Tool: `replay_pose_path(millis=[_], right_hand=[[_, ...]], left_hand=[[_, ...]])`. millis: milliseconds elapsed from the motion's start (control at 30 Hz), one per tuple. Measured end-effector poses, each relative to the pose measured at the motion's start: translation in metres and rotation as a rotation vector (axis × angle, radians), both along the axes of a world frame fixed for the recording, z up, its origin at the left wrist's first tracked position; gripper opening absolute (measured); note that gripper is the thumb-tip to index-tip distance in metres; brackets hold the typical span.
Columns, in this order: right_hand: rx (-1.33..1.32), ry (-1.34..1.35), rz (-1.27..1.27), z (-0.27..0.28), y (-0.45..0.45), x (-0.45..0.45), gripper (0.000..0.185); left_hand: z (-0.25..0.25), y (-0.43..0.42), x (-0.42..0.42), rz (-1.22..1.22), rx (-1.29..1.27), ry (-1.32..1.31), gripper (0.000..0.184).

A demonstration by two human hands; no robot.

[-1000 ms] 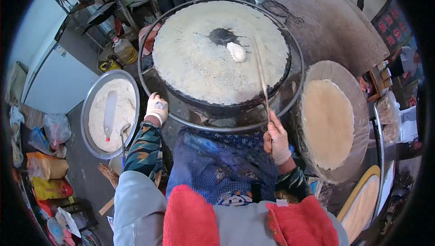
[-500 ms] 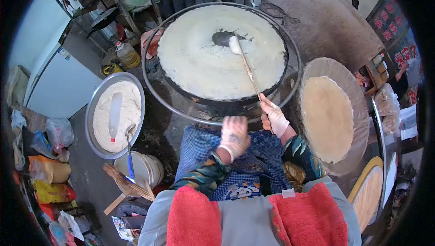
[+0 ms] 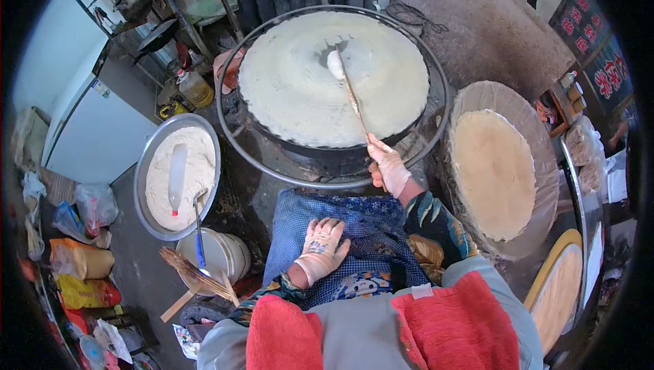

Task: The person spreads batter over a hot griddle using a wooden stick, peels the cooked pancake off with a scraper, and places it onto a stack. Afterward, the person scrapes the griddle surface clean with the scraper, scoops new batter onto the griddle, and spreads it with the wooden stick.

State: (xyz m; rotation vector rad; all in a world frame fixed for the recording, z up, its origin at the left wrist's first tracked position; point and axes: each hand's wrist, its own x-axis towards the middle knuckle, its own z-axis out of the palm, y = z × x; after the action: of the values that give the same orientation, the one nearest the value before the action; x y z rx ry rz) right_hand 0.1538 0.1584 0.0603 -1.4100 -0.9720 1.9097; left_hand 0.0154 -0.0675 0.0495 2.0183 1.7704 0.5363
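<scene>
My right hand [image 3: 390, 166], in a thin clear glove, is wrapped round the handle of a long batter spreader [image 3: 353, 98]. The spreader's white, batter-coated end touches the middle of a big round griddle, beside a dark bare patch. Pale batter [image 3: 286, 63] covers most of the griddle, whose black rim [image 3: 306, 151] shows at the near side. My left hand [image 3: 323, 251], also gloved, lies palm down with its fingers stretched on the blue checked cloth [image 3: 293, 217] over my lap, holding nothing.
A metal ring [image 3: 313, 184] surrounds the griddle. On the left are a flour basin [image 3: 144, 200] holding a bottle and a ladle, a white bucket [image 3: 235, 254] and a bundled brush [image 3: 187, 271]. At right, a thin round flatbread [image 3: 494, 172] lies on a plastic-covered stand [image 3: 541, 193].
My left hand has dropped from near the ring onto the cloth on my lap. My right hand and the spreader's end have shifted left, and the dark patch in the batter is smaller.
</scene>
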Motion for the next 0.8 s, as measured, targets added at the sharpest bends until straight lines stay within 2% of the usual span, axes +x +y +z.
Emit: replay_pose_path(millis=[133, 267, 300, 333, 367, 433, 467, 500, 533, 567, 600, 633, 733, 800], right_hand=[[-0.034, 0.053, -0.029, -0.001, -0.012, -0.023, 0.047], [-0.4, 0.599, -0.072, -0.027, 0.01, -0.006, 0.046], [-0.184, 0.576, -0.037, -0.005, 0.002, -0.004, 0.047], [-0.151, 0.577, -0.106, 0.0, -0.005, -0.005, 0.046], [-0.121, 0.575, -0.177, 0.001, -0.015, -0.007, 0.045], [-0.099, 0.557, -0.339, 0.001, -0.026, -0.006, 0.044], [-0.094, 0.467, -0.282, 0.0, -0.028, -0.004, 0.043], [-0.086, 0.381, -0.224, 0.0, -0.027, -0.001, 0.043], [-0.075, 0.296, -0.166, 0.0, -0.024, 0.002, 0.042], [-0.105, 0.274, -0.113, 0.001, -0.02, 0.004, 0.042], [-0.104, 0.229, -0.072, 0.004, -0.017, 0.006, 0.042], [-0.103, 0.183, -0.031, 0.009, -0.015, 0.007, 0.043], [-0.082, 0.136, 0.021, 0.005, -0.015, 0.005, 0.043], [-0.059, 0.142, 0.035, -0.001, -0.02, 0.002, 0.043]], left_hand=[[0.006, -0.007, 0.023, -0.098, -0.095, -0.023, 0.047], [0.012, -0.008, 0.023, -0.073, 0.091, -0.027, 0.041], [0.026, -0.002, 0.01, -0.029, 0.054, -0.031, 0.039], [0.041, 0.002, -0.008, 0.016, 0.017, -0.036, 0.037], [0.047, 0.0, -0.028, 0.128, 0.249, -0.082, 0.035], [0.04, -0.012, -0.082, 0.336, 0.49, 0.092, 0.035], [0.035, -0.021, -0.113, 0.495, 0.363, 0.17, 0.036], [0.028, -0.034, -0.14, 0.612, 0.276, 0.399, 0.038], [-0.002, -0.053, -0.172, 0.748, 0.188, 0.492, 0.045], [-0.022, -0.068, -0.194, 0.992, -0.144, 0.558, 0.056], [-0.015, -0.068, -0.21, 1.142, -0.534, 0.487, 0.066], [-0.017, -0.07, -0.225, 1.226, -0.747, 0.416, 0.068], [-0.092, -0.125, -0.296, 1.162, -0.779, 0.287, 0.069], [-0.085, -0.124, -0.297, 1.127, -0.784, 0.326, 0.069]])
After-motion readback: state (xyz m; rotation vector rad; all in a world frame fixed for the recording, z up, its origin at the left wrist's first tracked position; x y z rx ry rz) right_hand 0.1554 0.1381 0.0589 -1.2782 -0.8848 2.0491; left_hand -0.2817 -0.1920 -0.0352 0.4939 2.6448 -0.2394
